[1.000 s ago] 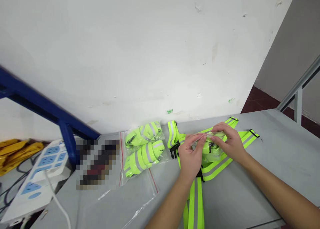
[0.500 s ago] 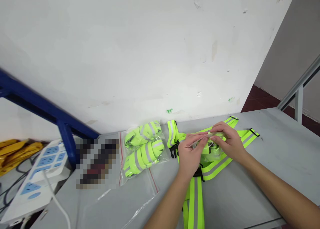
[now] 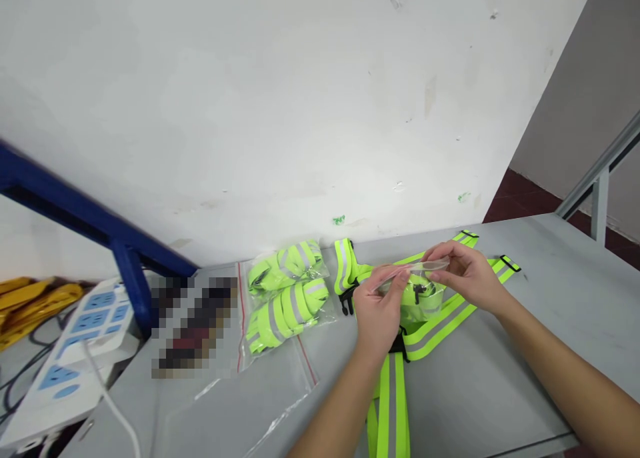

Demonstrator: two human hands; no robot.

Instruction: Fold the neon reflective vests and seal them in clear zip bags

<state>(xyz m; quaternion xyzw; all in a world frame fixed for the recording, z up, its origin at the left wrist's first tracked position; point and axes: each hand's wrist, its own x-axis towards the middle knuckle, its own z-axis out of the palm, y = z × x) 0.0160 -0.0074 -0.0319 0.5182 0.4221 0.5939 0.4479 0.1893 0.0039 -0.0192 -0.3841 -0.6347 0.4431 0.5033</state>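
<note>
Between my hands is a clear plastic zip bag [image 3: 431,303] with a folded neon-yellow reflective strap and a black buckle inside. My left hand [image 3: 381,306] pinches the bag's top edge at its left end. At the other end of that edge, the fingers of my right hand [image 3: 463,275] are closed on the plastic. Beneath the bag, a loose neon-yellow reflective harness [image 3: 393,405] with grey stripes and black buckles spreads over the grey table [image 3: 465,398]. To the left lie two filled bags, an upper bag [image 3: 287,266] and a lower bag [image 3: 290,317].
A flat clear bag [image 3: 260,398] lies on the table's front left part. Further left are a white power strip [image 3: 95,325], a white cable [image 3: 113,401], yellow cloth [image 3: 37,305] and a blue metal frame [image 3: 133,278]. The white wall [image 3: 300,111] borders the table's back.
My right hand has shifted slightly right along the bag's top edge, away from my left hand. More of the edge now shows between them. My left hand keeps its pinch.
</note>
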